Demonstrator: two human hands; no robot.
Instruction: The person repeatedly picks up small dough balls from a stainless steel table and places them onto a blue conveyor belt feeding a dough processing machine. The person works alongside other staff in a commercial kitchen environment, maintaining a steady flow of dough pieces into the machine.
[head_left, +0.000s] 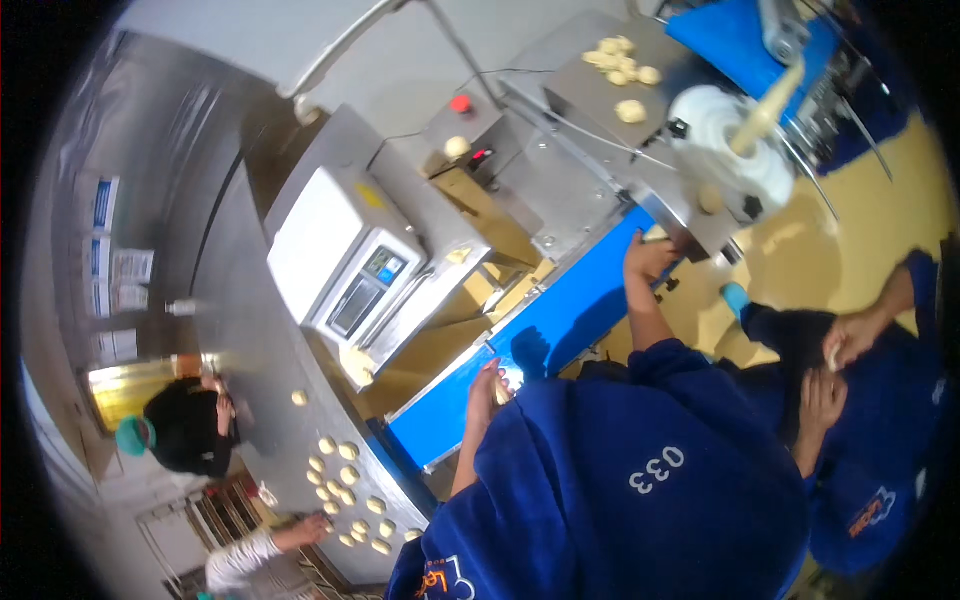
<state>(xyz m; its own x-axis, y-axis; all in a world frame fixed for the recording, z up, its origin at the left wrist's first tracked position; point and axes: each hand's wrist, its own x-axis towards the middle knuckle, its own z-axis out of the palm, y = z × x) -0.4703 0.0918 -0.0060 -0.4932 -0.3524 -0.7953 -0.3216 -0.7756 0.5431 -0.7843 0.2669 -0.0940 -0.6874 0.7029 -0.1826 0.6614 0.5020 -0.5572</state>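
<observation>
At the near end of the blue conveyor belt (592, 307), my left hand (484, 397) is closed around a piece of pale dough (501, 390). My right hand (649, 259) reaches to the belt's other end, beside a metal housing (679, 225). A pale dough piece (656, 234) lies by its fingertips; whether they grip it is unclear. Beyond the housing is a white round machine part (742, 150) with black knobs. A thick dough strand (772, 105) hangs into it from an upper blue belt (720, 30).
A white digital scale (337, 255) stands left of the belt. Dough pieces (349, 475) lie on the steel table (255, 360); more (619, 60) lie on the machine top. A co-worker in blue (862, 450) stands close at right, hands together on dough. Two other people work at left.
</observation>
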